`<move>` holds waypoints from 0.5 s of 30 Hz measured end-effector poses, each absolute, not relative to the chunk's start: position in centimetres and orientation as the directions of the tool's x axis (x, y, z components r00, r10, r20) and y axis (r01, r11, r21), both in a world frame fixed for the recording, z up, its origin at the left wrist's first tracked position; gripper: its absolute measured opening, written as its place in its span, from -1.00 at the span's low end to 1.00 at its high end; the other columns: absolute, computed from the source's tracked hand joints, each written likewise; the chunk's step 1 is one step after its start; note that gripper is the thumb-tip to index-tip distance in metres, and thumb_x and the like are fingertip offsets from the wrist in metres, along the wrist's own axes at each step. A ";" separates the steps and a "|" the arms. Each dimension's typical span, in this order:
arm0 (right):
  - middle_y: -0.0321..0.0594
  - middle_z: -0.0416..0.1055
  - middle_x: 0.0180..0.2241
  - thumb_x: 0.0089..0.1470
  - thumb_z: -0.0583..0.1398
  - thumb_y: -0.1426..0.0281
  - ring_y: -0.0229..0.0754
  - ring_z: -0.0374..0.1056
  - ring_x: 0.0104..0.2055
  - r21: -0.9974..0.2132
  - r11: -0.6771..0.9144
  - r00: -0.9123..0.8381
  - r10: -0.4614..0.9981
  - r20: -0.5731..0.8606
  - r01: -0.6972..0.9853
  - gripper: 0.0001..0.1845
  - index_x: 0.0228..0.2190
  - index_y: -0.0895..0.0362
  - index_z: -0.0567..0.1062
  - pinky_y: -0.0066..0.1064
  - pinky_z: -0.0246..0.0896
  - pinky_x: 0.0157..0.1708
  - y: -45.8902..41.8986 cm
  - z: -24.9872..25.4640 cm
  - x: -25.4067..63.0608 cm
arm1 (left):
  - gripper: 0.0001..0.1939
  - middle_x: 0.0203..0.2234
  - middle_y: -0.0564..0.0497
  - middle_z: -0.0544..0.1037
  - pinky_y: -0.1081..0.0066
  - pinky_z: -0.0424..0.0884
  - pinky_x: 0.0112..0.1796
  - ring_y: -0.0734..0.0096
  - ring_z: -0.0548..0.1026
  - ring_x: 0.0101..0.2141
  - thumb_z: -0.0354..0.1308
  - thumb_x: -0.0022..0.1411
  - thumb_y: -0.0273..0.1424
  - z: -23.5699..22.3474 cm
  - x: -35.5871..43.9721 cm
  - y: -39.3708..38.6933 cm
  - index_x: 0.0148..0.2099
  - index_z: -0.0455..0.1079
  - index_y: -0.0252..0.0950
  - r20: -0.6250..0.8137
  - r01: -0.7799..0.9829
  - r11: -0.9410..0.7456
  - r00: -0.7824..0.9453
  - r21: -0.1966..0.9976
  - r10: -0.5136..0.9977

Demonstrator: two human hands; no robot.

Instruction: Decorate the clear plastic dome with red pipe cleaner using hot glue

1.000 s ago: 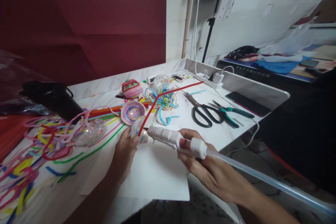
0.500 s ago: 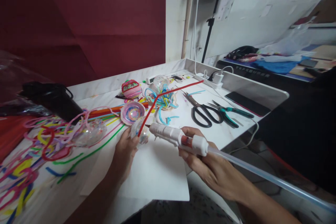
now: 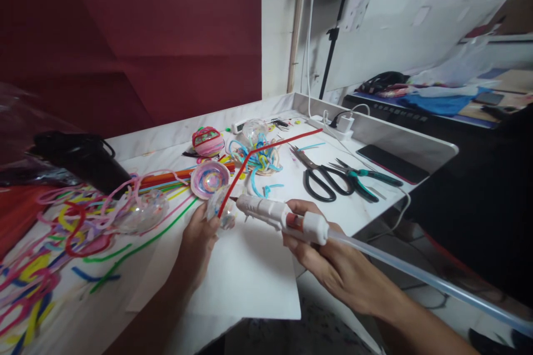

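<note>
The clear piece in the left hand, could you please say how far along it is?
Seemingly done: one end of the red stem lies against the clear piece. In hand: the left hand pinches both, the right hand holds the glue gun nearby. Remaining, probably: most of the stem, sticking out loose.

Blurred pale characters (image 3: 400,112), apparently Chinese, run along the black box (image 3: 443,132), too unclear to read.
</note>
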State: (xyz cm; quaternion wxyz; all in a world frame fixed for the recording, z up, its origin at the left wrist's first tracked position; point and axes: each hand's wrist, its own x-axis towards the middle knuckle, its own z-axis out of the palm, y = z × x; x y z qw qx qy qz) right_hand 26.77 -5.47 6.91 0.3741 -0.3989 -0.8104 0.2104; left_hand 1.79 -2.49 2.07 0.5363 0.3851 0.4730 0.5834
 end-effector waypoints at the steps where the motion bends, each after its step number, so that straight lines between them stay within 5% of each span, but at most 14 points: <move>1: -0.07 0.41 0.03 0.33 0.05 0.30 -0.10 0.49 -0.20 -0.640 0.594 -0.402 0.804 0.439 0.488 -0.70 0.05 0.04 0.37 -0.28 0.48 -0.23 -5.4 6.9 26.8 | -0.33 -0.02 -0.13 0.61 0.29 0.46 -0.18 0.02 0.53 0.00 0.40 0.02 -0.12 2.0 1.8 -2.5 0.17 0.42 -0.19 -0.057 -0.268 0.019 -0.134 0.963 0.989; 15: -0.12 0.45 -0.01 0.35 0.06 0.26 -0.10 0.50 -0.16 -0.691 0.526 -0.370 0.848 0.379 0.497 -0.78 -0.13 0.05 0.45 -0.28 0.49 -0.17 -5.1 6.4 27.3 | -0.36 0.03 -0.15 0.60 0.19 0.49 -0.01 0.02 0.55 0.02 0.41 0.03 -0.19 2.0 2.0 -2.4 0.15 0.43 -0.24 -0.047 -0.321 -0.002 -0.144 0.947 0.988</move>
